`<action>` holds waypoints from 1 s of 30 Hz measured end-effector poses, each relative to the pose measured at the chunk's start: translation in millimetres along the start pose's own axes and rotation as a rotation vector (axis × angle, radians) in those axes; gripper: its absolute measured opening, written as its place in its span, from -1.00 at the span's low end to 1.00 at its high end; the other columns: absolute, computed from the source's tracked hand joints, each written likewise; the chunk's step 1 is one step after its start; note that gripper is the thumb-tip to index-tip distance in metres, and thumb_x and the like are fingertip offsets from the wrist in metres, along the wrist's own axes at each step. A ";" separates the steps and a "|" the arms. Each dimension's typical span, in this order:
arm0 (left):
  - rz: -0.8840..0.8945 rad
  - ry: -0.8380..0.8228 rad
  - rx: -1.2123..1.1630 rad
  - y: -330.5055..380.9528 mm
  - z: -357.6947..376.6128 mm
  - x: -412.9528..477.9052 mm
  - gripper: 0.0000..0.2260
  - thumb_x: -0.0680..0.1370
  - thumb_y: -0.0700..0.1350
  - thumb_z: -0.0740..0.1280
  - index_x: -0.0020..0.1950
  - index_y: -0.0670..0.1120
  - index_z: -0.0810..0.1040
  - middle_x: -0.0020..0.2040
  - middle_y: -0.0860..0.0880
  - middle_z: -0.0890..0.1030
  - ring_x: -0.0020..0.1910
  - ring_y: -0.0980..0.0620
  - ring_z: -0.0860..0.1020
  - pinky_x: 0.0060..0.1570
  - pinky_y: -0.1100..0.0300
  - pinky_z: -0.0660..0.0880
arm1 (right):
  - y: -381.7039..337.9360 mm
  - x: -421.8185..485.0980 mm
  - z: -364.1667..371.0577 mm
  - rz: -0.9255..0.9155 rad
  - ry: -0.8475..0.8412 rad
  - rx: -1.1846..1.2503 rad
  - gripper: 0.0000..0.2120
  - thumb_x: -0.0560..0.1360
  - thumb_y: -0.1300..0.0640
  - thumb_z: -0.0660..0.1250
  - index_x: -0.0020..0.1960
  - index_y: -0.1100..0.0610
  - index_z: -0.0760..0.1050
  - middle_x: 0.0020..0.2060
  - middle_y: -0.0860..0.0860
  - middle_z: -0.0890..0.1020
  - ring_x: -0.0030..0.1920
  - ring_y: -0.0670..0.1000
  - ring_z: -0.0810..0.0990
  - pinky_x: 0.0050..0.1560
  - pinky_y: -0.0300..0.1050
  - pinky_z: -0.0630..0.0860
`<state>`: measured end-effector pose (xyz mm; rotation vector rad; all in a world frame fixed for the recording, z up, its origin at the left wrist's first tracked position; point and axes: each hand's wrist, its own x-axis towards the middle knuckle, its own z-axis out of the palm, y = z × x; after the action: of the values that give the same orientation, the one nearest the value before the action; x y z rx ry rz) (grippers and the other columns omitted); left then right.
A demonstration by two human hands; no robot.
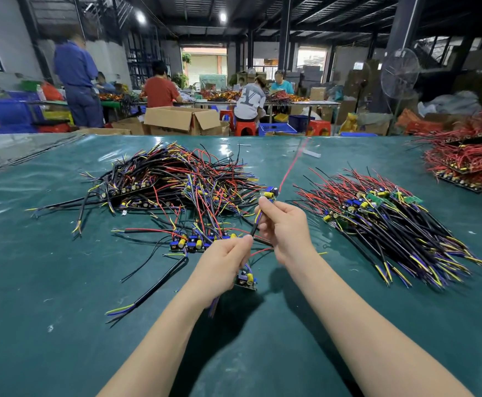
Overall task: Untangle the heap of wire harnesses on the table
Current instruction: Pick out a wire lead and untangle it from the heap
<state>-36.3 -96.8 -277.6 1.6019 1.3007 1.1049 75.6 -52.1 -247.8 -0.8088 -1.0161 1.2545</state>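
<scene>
Centre frame, right hand (284, 227) grips a harness (269, 194) standing near-vertical, left hand (222, 262) pinches a second harness (246, 280) just below-left; heap (171, 179) lies upper left, nearer the left hand.

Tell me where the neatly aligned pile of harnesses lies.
In the head view, the aligned pile lies on the green table right of the right hand, nearer than the red-wire pile at far right.

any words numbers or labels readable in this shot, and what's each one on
"3" and a second figure I cannot make out: large dark print on the back of a seated person's pale shirt.
Circuit boards on the wire harnesses: markings too small to read.
Cardboard boxes: no legible print.
</scene>
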 end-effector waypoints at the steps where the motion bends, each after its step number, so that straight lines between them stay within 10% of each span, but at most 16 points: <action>1: 0.051 0.032 0.023 0.1 1.8 0.4 -0.57 0.62 -0.02 0.13 -0.46 -0.02 0.20 -0.62 0.11 0.18 -0.63 0.18 0.12 -0.58 0.34 0.05 | -0.4 0.3 0.5 0.045 0.035 0.049 -0.71 0.53 0.24 0.25 -0.37 0.21 0.42 -0.68 -0.09 0.40 -0.68 -0.18 0.30 -0.65 -0.39 0.23; 9: -0.054 -0.046 -0.175 1.1 3.8 -2.8 -0.48 0.63 -0.01 0.10 -0.56 -0.02 0.22 -0.60 0.09 0.14 -0.64 0.15 0.06 -0.59 0.43 0.01 | 1.0 2.8 -1.8 0.195 0.121 0.127 -0.71 0.53 0.21 0.27 -0.36 0.21 0.42 -0.69 -0.08 0.39 -0.69 -0.19 0.31 -0.65 -0.41 0.28; 18: 0.073 0.031 0.217 6.8 4.2 -6.4 -0.56 0.62 -0.02 0.12 -0.46 -0.03 0.16 -0.63 0.09 0.23 -0.62 0.17 0.22 -0.55 0.35 0.15 | -8.9 8.2 -9.0 -0.001 0.177 0.158 -0.70 0.53 0.25 0.26 -0.38 0.22 0.40 -0.67 -0.08 0.39 -0.67 -0.19 0.30 -0.62 -0.40 0.26; 30: -0.265 -0.590 -0.087 14.6 -8.4 -15.5 -0.61 0.62 0.01 0.10 -0.38 -0.07 0.39 -0.57 0.06 0.45 -0.61 0.16 0.40 -0.61 0.38 0.36 | -2.1 13.1 -22.9 0.112 0.247 0.090 -0.68 0.54 0.18 0.26 -0.38 0.18 0.40 -0.71 -0.10 0.35 -0.69 -0.20 0.25 -0.64 -0.44 0.23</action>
<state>-41.4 -114.2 -263.5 1.4827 1.0086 0.4645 97.9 -38.4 -252.0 -0.9347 -0.7197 1.2503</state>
